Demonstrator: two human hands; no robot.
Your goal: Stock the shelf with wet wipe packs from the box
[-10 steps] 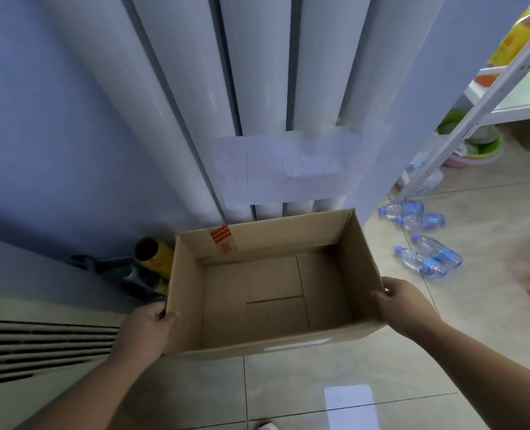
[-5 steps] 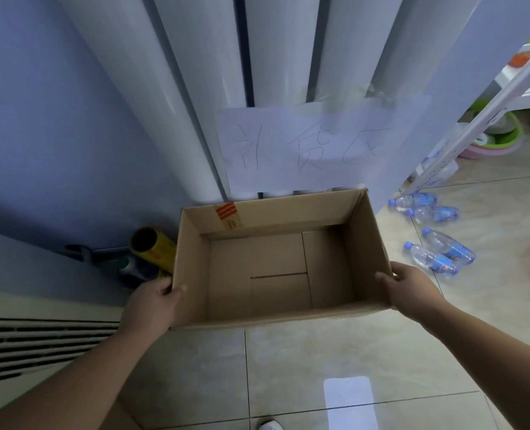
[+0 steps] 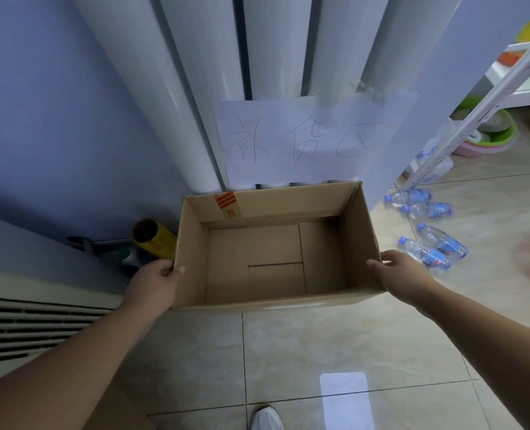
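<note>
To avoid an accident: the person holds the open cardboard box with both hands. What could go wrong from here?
The box looks empty: nothing in it to stock.
Loose water bottles lie on the floor toward the shelf; a step there may slip.
The left hand, near the yellow roll, may knock it.

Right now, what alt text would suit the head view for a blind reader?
An open, empty cardboard box is held by its side walls, left hand on one, right hand on the other. A handwritten paper sign hangs behind it; water bottles lie on the floor to its right.
</note>
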